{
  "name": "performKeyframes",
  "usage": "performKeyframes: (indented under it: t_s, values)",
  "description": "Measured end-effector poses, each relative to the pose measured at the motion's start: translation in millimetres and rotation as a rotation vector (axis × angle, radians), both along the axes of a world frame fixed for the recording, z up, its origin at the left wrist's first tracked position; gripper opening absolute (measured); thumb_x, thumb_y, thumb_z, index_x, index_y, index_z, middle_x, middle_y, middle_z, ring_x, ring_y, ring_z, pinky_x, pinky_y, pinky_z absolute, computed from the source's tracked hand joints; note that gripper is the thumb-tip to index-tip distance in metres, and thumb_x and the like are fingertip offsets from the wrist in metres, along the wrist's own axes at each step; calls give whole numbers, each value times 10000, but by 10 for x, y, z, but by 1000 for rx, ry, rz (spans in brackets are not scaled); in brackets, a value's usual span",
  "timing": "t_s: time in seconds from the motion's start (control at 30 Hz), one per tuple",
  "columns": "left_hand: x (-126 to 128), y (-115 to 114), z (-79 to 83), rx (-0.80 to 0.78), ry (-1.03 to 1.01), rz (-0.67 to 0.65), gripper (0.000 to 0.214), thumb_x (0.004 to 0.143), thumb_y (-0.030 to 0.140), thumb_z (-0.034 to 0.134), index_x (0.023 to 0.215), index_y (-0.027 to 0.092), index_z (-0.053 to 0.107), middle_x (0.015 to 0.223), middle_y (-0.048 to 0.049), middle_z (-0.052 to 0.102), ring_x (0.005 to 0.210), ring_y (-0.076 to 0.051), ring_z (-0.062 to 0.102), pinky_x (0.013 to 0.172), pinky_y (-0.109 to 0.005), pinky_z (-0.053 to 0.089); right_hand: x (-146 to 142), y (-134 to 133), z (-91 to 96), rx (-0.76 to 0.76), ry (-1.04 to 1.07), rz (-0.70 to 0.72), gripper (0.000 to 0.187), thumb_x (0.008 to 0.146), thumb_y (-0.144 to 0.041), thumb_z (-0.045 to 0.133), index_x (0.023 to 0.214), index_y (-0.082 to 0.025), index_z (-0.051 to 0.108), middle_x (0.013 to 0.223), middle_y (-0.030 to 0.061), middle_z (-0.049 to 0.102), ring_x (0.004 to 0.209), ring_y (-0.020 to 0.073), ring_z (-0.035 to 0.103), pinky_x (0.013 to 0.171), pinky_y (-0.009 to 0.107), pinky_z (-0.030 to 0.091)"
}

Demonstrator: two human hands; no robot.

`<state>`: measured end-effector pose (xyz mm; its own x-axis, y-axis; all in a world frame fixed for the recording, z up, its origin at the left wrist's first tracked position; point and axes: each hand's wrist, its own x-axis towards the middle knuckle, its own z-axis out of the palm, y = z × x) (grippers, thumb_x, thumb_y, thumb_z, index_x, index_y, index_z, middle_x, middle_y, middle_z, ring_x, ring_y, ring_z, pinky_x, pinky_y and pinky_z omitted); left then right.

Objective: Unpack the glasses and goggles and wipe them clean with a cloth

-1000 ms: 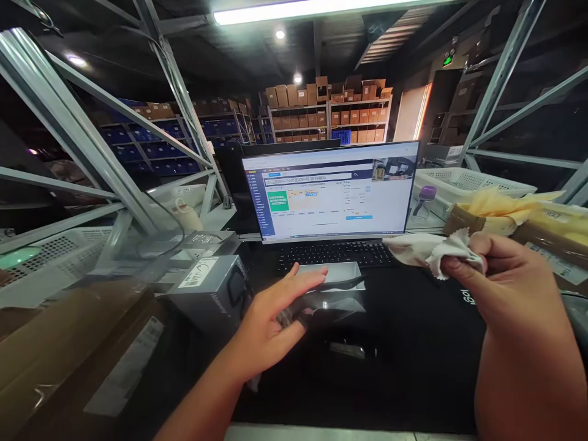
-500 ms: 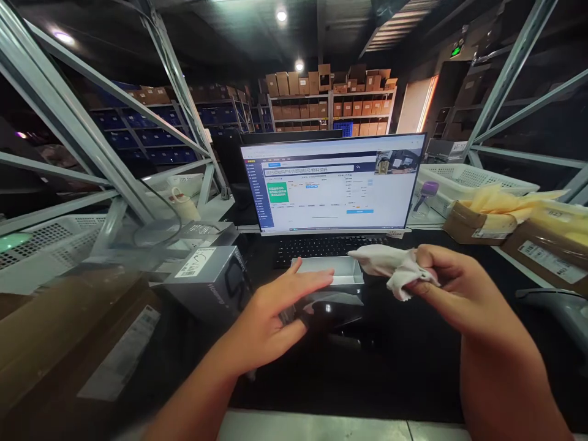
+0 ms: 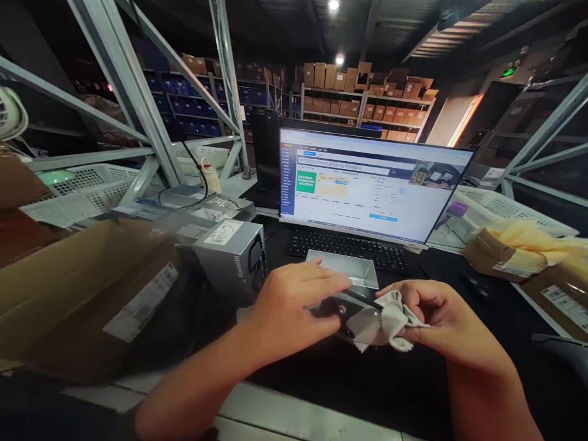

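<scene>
My left hand [image 3: 294, 303] rests on a small dark device [image 3: 342, 306] lying on the black desk mat [image 3: 367, 380], with its fingers curled over the device's left end. My right hand [image 3: 441, 321] pinches a crumpled pale cloth [image 3: 383, 321] and presses it against the device's right side. Just behind the device sits an open grey box tray [image 3: 344, 269], in front of the keyboard [image 3: 349, 245].
A lit monitor [image 3: 372, 184] stands behind the keyboard. A grey product box [image 3: 232, 257] and large cardboard cartons [image 3: 87, 288] crowd the left. White baskets [image 3: 87, 190] and metal rack struts [image 3: 138, 104] flank both sides. Cartons with yellow padding [image 3: 528, 251] lie at the right.
My right hand has carried the cloth down and left from the right side onto the dark device. My left hand stayed on the device. The view swung to the left.
</scene>
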<state>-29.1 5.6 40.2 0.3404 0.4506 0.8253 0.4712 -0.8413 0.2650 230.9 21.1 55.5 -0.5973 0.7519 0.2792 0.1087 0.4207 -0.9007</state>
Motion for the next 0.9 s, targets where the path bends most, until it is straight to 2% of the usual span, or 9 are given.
performKeyframes:
  t_s: [0.13, 0.27, 0.47, 0.5, 0.57, 0.63, 0.7, 0.8, 0.9]
  values:
    - [-16, -49, -12, 25, 132, 13, 247, 777, 102, 658, 1007, 179, 710, 1012, -25, 790, 894, -189, 753, 944, -356, 605, -45, -52, -4, 142, -113, -35, 408, 816, -282, 797, 622, -197, 448, 696, 8, 638, 820, 184, 615, 701, 251, 434]
    - [-5, -80, -41, 98, 264, 31, 166, 846, 132, 626, 996, 155, 694, 1020, -69, 781, 906, -206, 749, 959, -387, 593, -237, -132, -83, 278, -199, -74, 407, 861, -256, 736, 618, -200, 414, 661, -4, 594, 669, 142, 544, 623, 255, 393]
    - [87, -11, -91, 213, 303, 16, 126, 923, 168, 571, 915, 131, 691, 938, -84, 787, 847, -209, 754, 923, -406, 605, -584, -255, -188, 608, -231, -304, 381, 844, -133, 648, 620, -211, 349, 536, -54, 466, 539, 106, 419, 553, 241, 327]
    - [91, 6, -90, 202, 289, -1, 119, 917, 176, 581, 911, 137, 693, 945, -78, 789, 844, -206, 755, 923, -403, 606, -586, -260, -174, 591, -238, -308, 383, 838, -120, 650, 617, -210, 351, 527, -58, 468, 528, 101, 422, 546, 235, 327]
    - [71, 31, -69, 164, 256, -42, 101, 898, 195, 610, 919, 156, 700, 968, -62, 794, 845, -194, 758, 946, -396, 598, -524, -253, -120, 423, -231, -239, 413, 830, -136, 695, 612, -209, 351, 532, -57, 502, 518, 96, 467, 523, 218, 339]
    - [17, 41, -27, 113, 208, -85, 101, 863, 183, 635, 934, 179, 706, 981, -40, 796, 852, -180, 760, 979, -379, 584, -400, -230, -51, 184, -174, -83, 452, 826, -188, 752, 617, -212, 352, 594, -30, 599, 553, 112, 568, 522, 209, 388]
    - [-52, 39, 21, 70, 145, -113, 159, 814, 135, 654, 950, 196, 709, 985, -22, 796, 868, -170, 760, 1002, -357, 572, -259, -203, 12, 65, -102, 85, 443, 843, -231, 765, 618, -213, 384, 710, 27, 697, 686, 167, 685, 584, 228, 472]
    - [-129, 25, 71, 52, 83, -131, 248, 767, 73, 658, 974, 199, 709, 974, -12, 795, 877, -167, 760, 1004, -339, 572, -108, -174, 72, 153, -55, 197, 418, 877, -267, 744, 595, -213, 440, 696, 46, 710, 773, 209, 727, 782, 325, 558]
    - [-134, 1, 91, 64, 83, -118, 232, 774, 77, 653, 964, 200, 706, 962, -14, 795, 848, -164, 759, 983, -339, 586, -84, -179, 93, 239, -96, 137, 431, 882, -289, 736, 570, -221, 447, 564, -6, 635, 579, 168, 658, 947, 421, 545]
